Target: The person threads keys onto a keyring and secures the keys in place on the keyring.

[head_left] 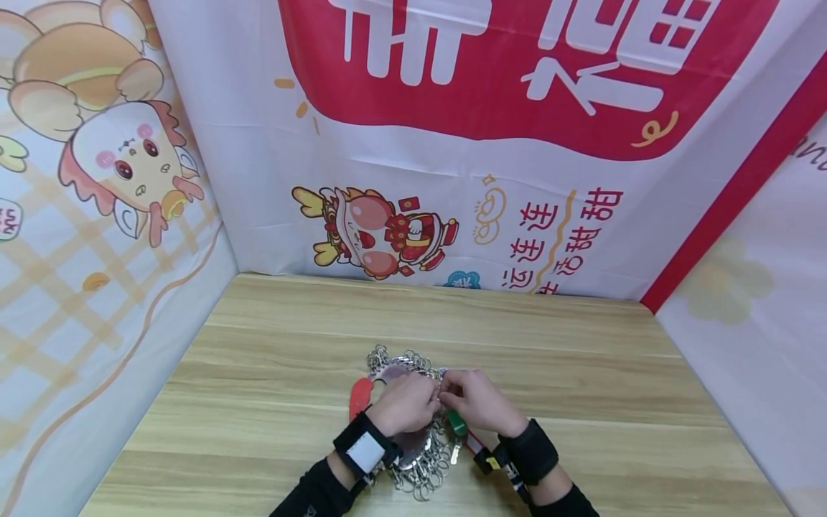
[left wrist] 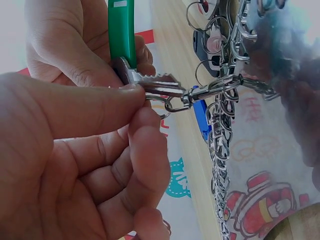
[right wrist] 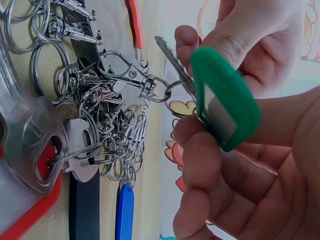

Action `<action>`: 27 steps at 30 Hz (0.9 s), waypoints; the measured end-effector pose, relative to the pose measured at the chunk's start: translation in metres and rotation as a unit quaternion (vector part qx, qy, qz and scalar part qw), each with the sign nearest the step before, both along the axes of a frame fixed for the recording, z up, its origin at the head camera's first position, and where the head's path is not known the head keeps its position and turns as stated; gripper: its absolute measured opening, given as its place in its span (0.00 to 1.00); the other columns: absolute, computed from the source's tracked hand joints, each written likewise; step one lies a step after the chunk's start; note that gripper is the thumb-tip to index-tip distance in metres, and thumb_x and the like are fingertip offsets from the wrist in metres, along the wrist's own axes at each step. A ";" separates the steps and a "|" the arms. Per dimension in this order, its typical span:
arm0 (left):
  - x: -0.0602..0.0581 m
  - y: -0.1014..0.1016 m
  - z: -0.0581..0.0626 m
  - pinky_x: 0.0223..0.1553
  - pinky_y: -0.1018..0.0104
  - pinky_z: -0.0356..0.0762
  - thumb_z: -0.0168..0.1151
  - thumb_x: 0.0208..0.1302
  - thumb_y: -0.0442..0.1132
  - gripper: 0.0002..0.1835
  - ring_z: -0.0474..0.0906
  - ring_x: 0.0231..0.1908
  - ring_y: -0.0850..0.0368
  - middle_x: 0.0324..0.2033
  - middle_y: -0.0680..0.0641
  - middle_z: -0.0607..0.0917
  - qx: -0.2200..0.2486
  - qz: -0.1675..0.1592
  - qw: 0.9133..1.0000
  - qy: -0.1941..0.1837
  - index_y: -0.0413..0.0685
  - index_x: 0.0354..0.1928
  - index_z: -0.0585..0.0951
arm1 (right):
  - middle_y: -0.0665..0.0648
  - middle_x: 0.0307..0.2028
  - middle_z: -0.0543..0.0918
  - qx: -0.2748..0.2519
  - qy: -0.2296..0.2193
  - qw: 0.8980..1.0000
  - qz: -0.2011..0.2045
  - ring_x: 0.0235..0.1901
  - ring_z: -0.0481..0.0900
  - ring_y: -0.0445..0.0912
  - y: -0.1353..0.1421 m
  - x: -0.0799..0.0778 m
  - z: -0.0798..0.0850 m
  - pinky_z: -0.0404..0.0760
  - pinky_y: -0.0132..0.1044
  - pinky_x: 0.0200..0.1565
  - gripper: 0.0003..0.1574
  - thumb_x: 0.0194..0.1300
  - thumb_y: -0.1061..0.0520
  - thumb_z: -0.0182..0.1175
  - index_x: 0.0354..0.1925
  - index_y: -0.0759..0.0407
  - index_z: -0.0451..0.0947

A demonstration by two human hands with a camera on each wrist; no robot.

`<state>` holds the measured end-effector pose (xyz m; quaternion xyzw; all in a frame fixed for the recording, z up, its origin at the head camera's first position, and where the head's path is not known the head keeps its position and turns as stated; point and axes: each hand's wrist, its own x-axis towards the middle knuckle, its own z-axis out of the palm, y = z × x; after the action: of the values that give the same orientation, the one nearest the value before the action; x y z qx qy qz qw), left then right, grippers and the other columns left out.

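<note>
A green key tag (right wrist: 227, 100) and its toothed key (left wrist: 160, 86) are between my hands. My left hand (head_left: 405, 403) pinches the small split ring (left wrist: 157, 100) of the key between thumb and index finger. Close beside it, my right hand (head_left: 483, 403) holds the green-tagged key with thumb and index finger; the tag partly hides that thumb in the right wrist view. The split ring is linked to the end of a metal swivel clasp (right wrist: 131, 75). This clasp hangs from a round rack (head_left: 416, 459) rimmed with many clasps and rings.
A red key tag (head_left: 360, 398) lies at the rack's left. Blue (right wrist: 126, 212) and black (right wrist: 84, 205) tags hang among the rings, close to my right hand. The wooden tabletop (head_left: 258, 373) ends at printed cloth walls behind and on both sides.
</note>
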<state>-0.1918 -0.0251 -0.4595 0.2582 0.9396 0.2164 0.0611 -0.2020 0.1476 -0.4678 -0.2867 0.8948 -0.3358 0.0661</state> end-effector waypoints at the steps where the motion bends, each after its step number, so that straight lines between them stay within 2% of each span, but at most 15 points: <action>1: 0.000 0.000 0.000 0.17 0.71 0.62 0.59 0.62 0.40 0.15 0.66 0.14 0.64 0.13 0.56 0.67 0.001 0.001 1.000 0.000 0.54 0.18 0.70 | 0.44 0.21 0.77 0.000 0.000 1.000 0.000 0.20 0.72 0.35 0.000 0.000 0.000 0.73 0.31 0.23 0.07 0.63 0.62 0.60 0.29 0.51 0.77; 10: 0.002 -0.001 0.002 0.16 0.71 0.62 0.61 0.59 0.37 0.15 0.66 0.13 0.63 0.13 0.56 0.66 0.006 0.007 1.000 -0.019 0.53 0.17 0.68 | 0.45 0.22 0.78 -0.008 -0.002 1.000 -0.005 0.20 0.72 0.36 -0.001 0.002 0.003 0.74 0.31 0.23 0.06 0.63 0.62 0.60 0.29 0.53 0.77; 17: 0.003 0.000 0.004 0.16 0.71 0.61 0.59 0.58 0.37 0.16 0.65 0.13 0.63 0.13 0.56 0.65 0.002 0.002 1.000 -0.002 0.52 0.16 0.67 | 0.46 0.21 0.78 -0.007 0.002 1.000 -0.009 0.19 0.71 0.35 -0.001 0.003 0.004 0.73 0.31 0.22 0.07 0.63 0.62 0.60 0.28 0.53 0.77; 27: 0.001 0.002 -0.001 0.16 0.70 0.62 0.58 0.59 0.38 0.14 0.66 0.14 0.63 0.13 0.56 0.66 0.003 0.011 1.000 -0.002 0.54 0.17 0.68 | 0.42 0.21 0.76 0.001 0.007 1.000 -0.005 0.20 0.72 0.35 -0.001 0.004 0.004 0.73 0.31 0.23 0.06 0.62 0.61 0.61 0.29 0.52 0.76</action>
<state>-0.1911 -0.0234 -0.4601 0.2471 0.9417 0.2203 0.0601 -0.1980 0.1461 -0.4633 -0.2840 0.8970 -0.3336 0.0585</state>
